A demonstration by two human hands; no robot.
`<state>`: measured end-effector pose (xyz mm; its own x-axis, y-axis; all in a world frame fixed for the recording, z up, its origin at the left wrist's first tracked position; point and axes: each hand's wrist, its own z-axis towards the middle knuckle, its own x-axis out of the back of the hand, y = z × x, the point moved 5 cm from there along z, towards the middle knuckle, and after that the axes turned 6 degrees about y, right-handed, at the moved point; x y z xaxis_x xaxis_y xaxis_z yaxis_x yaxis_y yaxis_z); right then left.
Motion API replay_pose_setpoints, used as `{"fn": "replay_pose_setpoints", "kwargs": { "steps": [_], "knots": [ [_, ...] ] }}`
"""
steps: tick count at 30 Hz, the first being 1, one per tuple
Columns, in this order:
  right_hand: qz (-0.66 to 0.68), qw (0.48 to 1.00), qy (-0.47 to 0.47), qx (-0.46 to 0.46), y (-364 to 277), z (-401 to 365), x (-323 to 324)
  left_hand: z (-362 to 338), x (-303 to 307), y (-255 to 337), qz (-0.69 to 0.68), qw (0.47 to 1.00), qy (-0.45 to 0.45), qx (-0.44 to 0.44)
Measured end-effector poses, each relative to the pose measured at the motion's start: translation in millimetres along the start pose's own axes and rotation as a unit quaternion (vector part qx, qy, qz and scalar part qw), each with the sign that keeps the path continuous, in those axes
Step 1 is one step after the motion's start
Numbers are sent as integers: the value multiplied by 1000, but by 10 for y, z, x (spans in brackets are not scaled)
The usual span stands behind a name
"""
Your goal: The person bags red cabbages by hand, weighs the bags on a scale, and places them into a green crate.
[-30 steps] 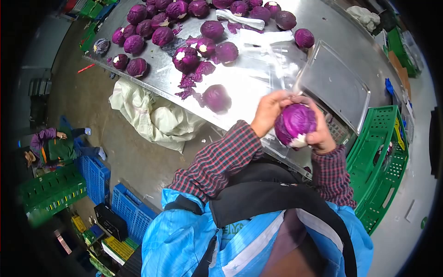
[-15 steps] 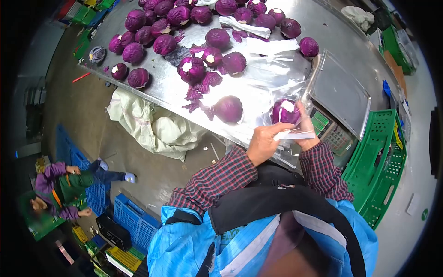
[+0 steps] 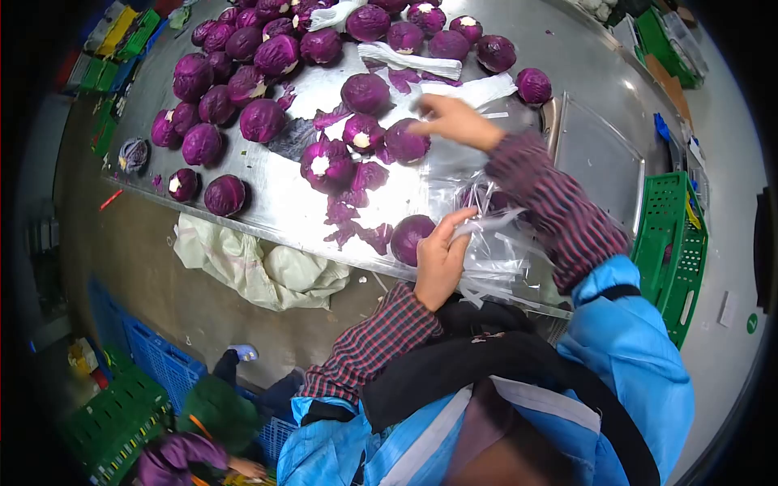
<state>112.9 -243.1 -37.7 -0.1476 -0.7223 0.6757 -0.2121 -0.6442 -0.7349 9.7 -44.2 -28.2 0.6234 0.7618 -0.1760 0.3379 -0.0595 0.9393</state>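
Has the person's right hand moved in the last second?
Yes. The right hand left the near edge by the scale and reached across the table toward the loose cabbages.

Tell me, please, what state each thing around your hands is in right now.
left hand, closed on the clear plastic bag's edge.
right hand, open, stretched out over the steel table, holding nothing.
clear plastic bag, crumpled, lying at the table's edge.
bagged red cabbage, dimly seen inside that bag.
loose red cabbage, unbagged, resting beside the left hand.
torn cabbage leaves, scattered loose on the steel table.
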Motion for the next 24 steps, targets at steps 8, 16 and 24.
{"fn": "replay_pose_setpoints", "kwargs": {
  "steps": [8,16,24],
  "knots": [
    [83,992,-7,-91,583,-32,-617,66,-27,377,176,957,-20,-229],
    [533,838,90,-81,-453,-1832,1106,223,-305,327,119,975,-115,-146],
    [618,721,147,-275,-190,-2697,-7,339,-515,322,95,972,-129,-172]
  ]
}}
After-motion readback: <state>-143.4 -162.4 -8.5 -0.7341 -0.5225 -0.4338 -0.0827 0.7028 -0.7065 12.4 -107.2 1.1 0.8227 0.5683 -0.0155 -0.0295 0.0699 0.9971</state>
